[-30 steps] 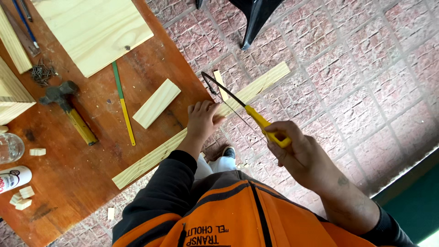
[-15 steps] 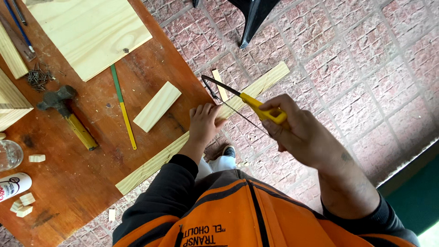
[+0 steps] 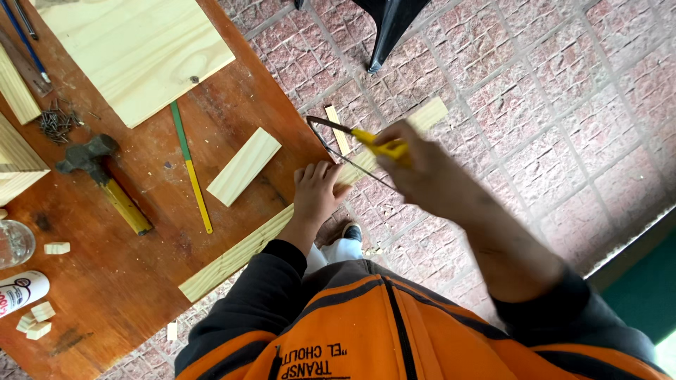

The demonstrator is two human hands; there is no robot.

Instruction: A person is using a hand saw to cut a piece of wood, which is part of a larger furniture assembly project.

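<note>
Saw (image 3: 352, 144) at table edge (image 3: 310, 141) — right hand (image 3: 422, 176)

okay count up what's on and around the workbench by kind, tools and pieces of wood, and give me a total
Saws: 1, the yellow-handled saw in the right hand
Hammers: 1, hammer
Long strips: 1, pine strip under the left hand
Short blocks: 1, block
Large boards: 1, board
Green-yellow sticks: 1, stick
Total: 6
</note>
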